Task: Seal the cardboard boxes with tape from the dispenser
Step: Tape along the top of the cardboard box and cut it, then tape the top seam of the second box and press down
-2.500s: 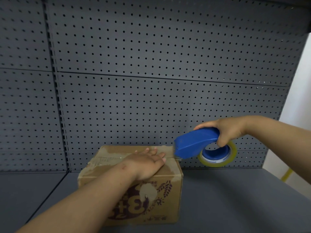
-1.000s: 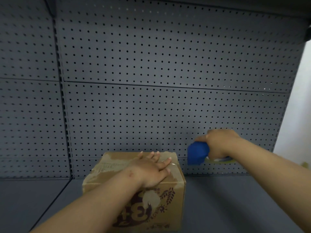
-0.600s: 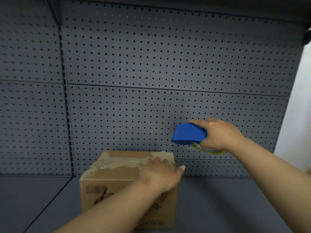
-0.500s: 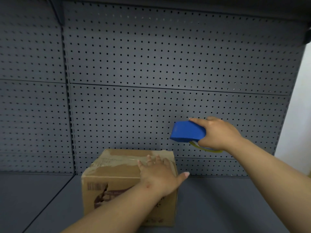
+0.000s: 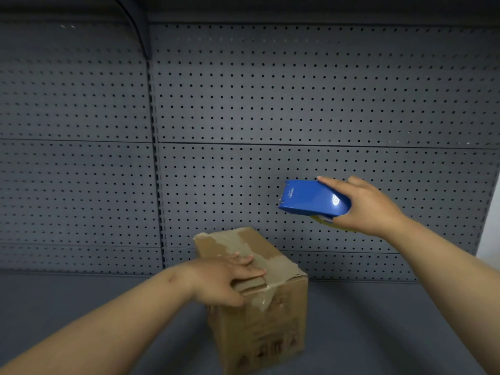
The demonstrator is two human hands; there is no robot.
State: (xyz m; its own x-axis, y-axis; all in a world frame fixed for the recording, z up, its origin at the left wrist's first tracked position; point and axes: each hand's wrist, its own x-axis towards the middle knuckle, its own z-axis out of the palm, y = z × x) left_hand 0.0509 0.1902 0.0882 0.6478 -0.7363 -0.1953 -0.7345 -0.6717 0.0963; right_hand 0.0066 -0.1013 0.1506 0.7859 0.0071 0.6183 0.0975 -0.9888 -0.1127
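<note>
A brown cardboard box (image 5: 259, 318) stands on the dark grey shelf, turned with one corner toward me. Clear tape runs along its closed top flaps and down the near edge. My left hand (image 5: 226, 280) grips the box's near top-left edge, fingers across the top and thumb on the side. My right hand (image 5: 370, 207) holds a blue tape dispenser (image 5: 311, 197) in the air above and to the right of the box, apart from it. A sliver of the yellowish tape roll shows beneath the dispenser.
A grey pegboard back wall (image 5: 270, 104) rises right behind the box. The grey shelf surface (image 5: 378, 320) stretches left and right of the box. A dark bracket (image 5: 135, 25) curves down at top left. A white wall (image 5: 491, 234) shows at the right edge.
My left hand has turned the box so a corner faces me, and moved from lying flat on top to gripping its edge. The dispenser has lifted away from the box's right side.
</note>
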